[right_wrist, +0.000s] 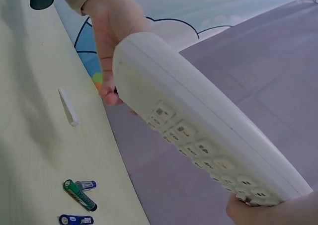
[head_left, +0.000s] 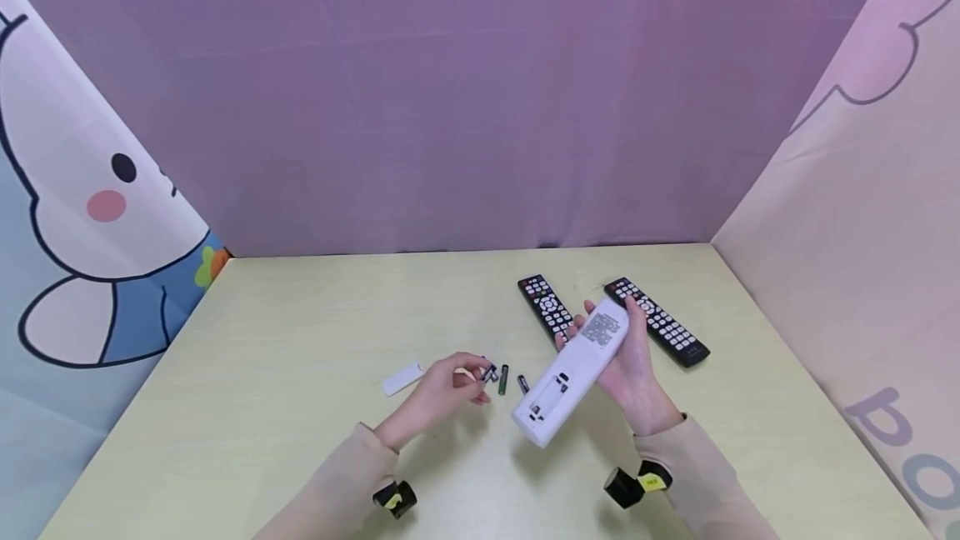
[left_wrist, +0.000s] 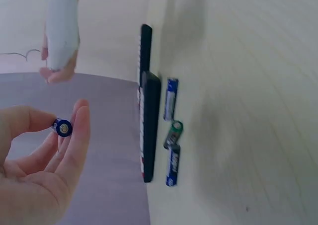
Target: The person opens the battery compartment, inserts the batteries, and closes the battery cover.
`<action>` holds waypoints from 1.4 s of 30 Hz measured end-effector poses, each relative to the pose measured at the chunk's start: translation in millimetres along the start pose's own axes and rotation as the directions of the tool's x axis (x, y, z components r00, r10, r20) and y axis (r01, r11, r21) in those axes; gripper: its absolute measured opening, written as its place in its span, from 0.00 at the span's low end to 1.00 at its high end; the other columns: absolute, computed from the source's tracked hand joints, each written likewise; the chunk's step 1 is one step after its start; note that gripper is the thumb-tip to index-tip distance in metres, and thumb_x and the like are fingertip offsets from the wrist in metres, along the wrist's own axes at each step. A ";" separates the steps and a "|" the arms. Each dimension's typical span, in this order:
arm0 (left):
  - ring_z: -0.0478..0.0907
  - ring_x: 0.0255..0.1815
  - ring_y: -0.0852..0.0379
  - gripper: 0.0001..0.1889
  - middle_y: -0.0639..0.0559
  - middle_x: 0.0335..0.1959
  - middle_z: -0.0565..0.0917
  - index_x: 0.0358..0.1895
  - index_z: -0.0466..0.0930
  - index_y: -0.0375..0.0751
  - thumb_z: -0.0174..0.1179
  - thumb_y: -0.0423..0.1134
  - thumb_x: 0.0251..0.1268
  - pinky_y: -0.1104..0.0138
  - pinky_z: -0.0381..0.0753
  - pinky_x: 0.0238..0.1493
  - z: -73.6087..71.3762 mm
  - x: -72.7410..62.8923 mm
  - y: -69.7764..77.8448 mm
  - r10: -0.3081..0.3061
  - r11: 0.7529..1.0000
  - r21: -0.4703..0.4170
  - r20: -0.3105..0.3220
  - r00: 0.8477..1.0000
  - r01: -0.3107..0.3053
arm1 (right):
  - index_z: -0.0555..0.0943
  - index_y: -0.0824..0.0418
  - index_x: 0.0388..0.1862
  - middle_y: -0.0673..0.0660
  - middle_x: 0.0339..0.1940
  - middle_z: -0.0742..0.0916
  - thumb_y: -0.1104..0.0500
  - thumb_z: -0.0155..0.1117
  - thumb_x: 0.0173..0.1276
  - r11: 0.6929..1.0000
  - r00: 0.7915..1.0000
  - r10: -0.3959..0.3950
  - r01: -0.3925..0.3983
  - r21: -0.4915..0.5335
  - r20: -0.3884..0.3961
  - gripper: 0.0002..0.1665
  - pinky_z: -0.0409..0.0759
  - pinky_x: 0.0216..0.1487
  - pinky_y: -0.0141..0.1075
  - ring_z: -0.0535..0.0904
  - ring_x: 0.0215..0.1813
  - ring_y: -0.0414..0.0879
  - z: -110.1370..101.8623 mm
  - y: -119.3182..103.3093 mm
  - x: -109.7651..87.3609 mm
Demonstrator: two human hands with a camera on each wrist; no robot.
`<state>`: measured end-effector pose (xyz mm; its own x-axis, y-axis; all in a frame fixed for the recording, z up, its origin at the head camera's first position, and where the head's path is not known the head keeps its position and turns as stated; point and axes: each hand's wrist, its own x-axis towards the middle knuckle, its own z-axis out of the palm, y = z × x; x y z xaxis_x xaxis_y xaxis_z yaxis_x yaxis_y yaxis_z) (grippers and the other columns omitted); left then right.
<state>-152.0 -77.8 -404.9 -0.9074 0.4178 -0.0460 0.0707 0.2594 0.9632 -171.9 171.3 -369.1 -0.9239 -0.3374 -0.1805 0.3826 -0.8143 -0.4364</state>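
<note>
My left hand (head_left: 441, 394) pinches a blue battery (left_wrist: 63, 127) between thumb and fingers, its end facing the left wrist camera. My right hand (head_left: 633, 377) grips a white remote control (head_left: 573, 369) near its far end, above the table. Its back is turned up in the head view, where the battery compartment (head_left: 549, 398) lies uncovered with dark contacts at both ends. The keys show from below in the right wrist view. Beneath the hands lie a green battery (head_left: 503, 379) and two blue ones, one blue battery (left_wrist: 171, 99) on each side of the green in the left wrist view.
A small white cover (head_left: 403, 379) lies on the table just left of my left hand. Behind the white remote lie two black remotes, the left black remote (head_left: 546, 305) and the right black remote (head_left: 663, 325). A purple curtain (head_left: 465, 107) hangs at the table's back edge.
</note>
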 end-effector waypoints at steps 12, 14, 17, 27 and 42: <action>0.75 0.34 0.56 0.13 0.45 0.35 0.79 0.44 0.76 0.32 0.56 0.27 0.53 0.72 0.76 0.33 19.0 -11.6 21.1 0.111 0.984 0.142 -0.025 0.993 -0.106 | 0.59 0.56 0.49 0.54 0.31 0.72 0.31 0.42 0.60 1.000 1.000 0.006 -0.006 0.000 0.011 0.33 0.68 0.53 0.43 0.70 0.34 0.45 0.4 0.6 1.9; 0.74 0.34 0.56 0.13 0.46 0.35 0.79 0.43 0.76 0.32 0.56 0.27 0.52 0.72 0.75 0.34 22.4 -12.2 23.2 0.127 0.981 0.152 -0.036 0.991 -0.120 | 0.59 0.56 0.49 0.54 0.32 0.72 0.31 0.43 0.60 1.000 1.000 0.006 -0.006 -0.002 0.003 0.33 0.68 0.53 0.44 0.70 0.34 0.45 0.7 1.0 2.6; 0.74 0.33 0.58 0.13 0.48 0.34 0.79 0.42 0.78 0.32 0.56 0.27 0.51 0.73 0.75 0.33 27.9 -12.2 25.5 0.141 0.978 0.162 -0.044 0.989 -0.132 | 0.58 0.56 0.51 0.54 0.32 0.72 0.31 0.44 0.60 1.000 1.000 0.010 -0.010 -0.017 -0.006 0.34 0.69 0.53 0.44 0.70 0.35 0.45 1.4 1.8 3.4; 0.71 0.28 0.63 0.11 0.50 0.31 0.78 0.38 0.80 0.34 0.59 0.26 0.48 0.74 0.73 0.28 42.3 -11.9 31.5 0.179 0.962 0.221 -0.081 0.981 -0.157 | 0.57 0.55 0.52 0.54 0.33 0.72 0.31 0.44 0.59 0.999 1.000 0.021 -0.022 -0.029 -0.019 0.35 0.69 0.52 0.43 0.70 0.35 0.44 4.9 4.5 5.1; 0.71 0.25 0.65 0.08 0.50 0.28 0.77 0.35 0.80 0.33 0.61 0.26 0.48 0.78 0.72 0.25 56.0 -12.1 39.3 0.261 0.910 0.355 -0.096 0.961 -0.212 | 0.58 0.56 0.49 0.54 0.31 0.73 0.31 0.44 0.59 0.999 1.000 0.017 -0.017 -0.036 0.011 0.33 0.71 0.49 0.42 0.71 0.34 0.44 5.7 7.6 7.1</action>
<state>-115.1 -23.8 -381.3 -0.8929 0.3856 0.2325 0.4037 0.4570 0.7926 -175.6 160.0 -368.7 -0.9171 -0.3565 -0.1784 0.3979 -0.7912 -0.4644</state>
